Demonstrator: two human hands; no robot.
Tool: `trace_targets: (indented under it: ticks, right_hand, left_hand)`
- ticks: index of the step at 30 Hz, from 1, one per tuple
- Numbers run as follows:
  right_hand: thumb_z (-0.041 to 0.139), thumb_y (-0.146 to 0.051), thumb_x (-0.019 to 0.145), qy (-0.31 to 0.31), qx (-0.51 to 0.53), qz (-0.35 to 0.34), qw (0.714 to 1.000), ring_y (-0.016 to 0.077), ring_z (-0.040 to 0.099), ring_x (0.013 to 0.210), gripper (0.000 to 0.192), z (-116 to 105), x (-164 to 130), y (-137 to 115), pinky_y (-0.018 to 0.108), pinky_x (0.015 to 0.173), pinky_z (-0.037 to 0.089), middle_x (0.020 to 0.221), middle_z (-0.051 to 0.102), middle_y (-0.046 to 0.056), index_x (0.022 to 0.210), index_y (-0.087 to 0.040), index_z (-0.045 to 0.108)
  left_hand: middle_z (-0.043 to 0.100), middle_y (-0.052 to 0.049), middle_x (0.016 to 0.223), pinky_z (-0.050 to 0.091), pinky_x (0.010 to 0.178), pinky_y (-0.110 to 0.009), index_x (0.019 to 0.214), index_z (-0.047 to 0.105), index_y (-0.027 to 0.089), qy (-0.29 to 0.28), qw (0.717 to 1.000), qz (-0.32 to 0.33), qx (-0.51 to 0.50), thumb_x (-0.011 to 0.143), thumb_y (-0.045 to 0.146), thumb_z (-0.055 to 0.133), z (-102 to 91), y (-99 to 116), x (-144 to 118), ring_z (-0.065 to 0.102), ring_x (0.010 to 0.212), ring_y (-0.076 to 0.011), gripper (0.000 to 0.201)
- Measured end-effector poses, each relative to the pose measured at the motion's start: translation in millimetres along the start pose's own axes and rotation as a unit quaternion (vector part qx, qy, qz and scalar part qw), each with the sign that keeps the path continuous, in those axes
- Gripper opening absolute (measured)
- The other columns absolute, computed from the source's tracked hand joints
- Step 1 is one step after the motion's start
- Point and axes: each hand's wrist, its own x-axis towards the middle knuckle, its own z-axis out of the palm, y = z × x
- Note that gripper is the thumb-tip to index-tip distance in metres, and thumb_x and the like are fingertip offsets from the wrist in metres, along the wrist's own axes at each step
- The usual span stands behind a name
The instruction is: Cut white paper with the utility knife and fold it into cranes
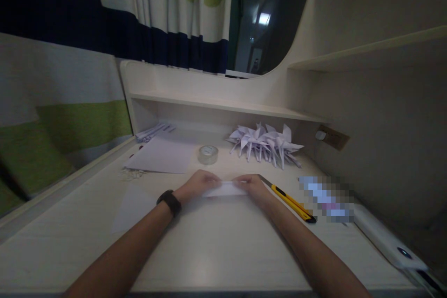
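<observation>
A small sheet of white paper lies across the middle of the desk, held at both ends. My left hand, with a dark band on its wrist, pinches the paper's left end. At the right end my right hand has its fingers closed on the same sheet. The upper edge of the paper looks folded or rolled between the thumbs, though blur hides the detail. Just right of my right hand is a yellow utility knife. Beyond the hands stands a roll of clear tape.
Folded white paper pinwheels are heaped at the back right. A stack of white paper and rolled paper sticks lie back left. Another sheet rests near my left forearm. A white device stands at the right edge.
</observation>
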Motion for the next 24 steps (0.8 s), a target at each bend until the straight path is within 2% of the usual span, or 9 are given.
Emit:
trace_targets:
  ticks: [5,11,17,21,24]
  right_hand:
    - [0.078,-0.044,0.058,0.004,-0.009,-0.003,1.0,0.0153,0.054,0.057,0.036,-0.9,0.6,-0.8,0.029,0.059,0.041,0.063,0.066,0.004,0.075,-0.013,0.074]
    - [0.079,-0.043,0.056,-0.005,0.025,0.012,1.0,0.0133,0.052,0.054,0.035,-1.8,-0.3,-2.7,0.027,0.057,0.04,0.061,0.066,0.002,0.075,-0.013,0.074]
    - [0.081,-0.041,0.053,0.001,0.05,0.03,0.998,0.0124,0.052,0.054,0.036,-4.9,2.5,1.3,0.027,0.055,0.039,0.063,0.067,0.002,0.075,-0.014,0.074]
    - [0.081,-0.041,0.052,-0.004,0.065,0.037,0.997,0.0126,0.053,0.055,0.037,-6.5,3.1,3.3,0.026,0.055,0.04,0.063,0.067,0.003,0.076,-0.014,0.074]
    - [0.082,-0.039,0.052,-0.006,0.072,0.039,0.997,0.0128,0.053,0.055,0.036,-6.7,2.7,3.4,0.027,0.055,0.041,0.063,0.067,0.003,0.076,-0.014,0.074]
  left_hand:
    - [0.067,-0.007,0.062,0.042,0.056,-0.026,0.083,0.072,0.01,-0.003,1.0,0.018,0.007,0.078,0.045,0.062,-1.0,1.5,0.2,0.058,0.058,-0.0165,0.037]
    - [0.064,-0.006,0.057,0.036,0.048,-0.024,0.068,0.068,0.009,-0.023,0.999,0.016,0.025,0.083,0.048,0.054,-0.8,4.1,-0.3,0.056,0.052,-0.0153,0.044]
    - [0.066,-0.006,0.062,0.04,0.051,-0.024,0.078,0.07,0.008,-0.036,0.999,0.006,-0.024,0.08,0.05,0.058,-1.1,4.0,-1.6,0.058,0.054,-0.0157,0.044]
    - [0.067,-0.007,0.06,0.039,0.05,-0.023,0.076,0.07,0.009,-0.041,0.999,-0.007,-0.013,0.083,0.052,0.053,-1.9,4.1,-2.0,0.057,0.052,-0.015,0.047]
    - [0.066,-0.007,0.059,0.038,0.049,-0.023,0.074,0.07,0.009,-0.035,0.999,0.008,-0.001,0.082,0.05,0.055,-2.9,3.6,-1.8,0.056,0.052,-0.0147,0.045]
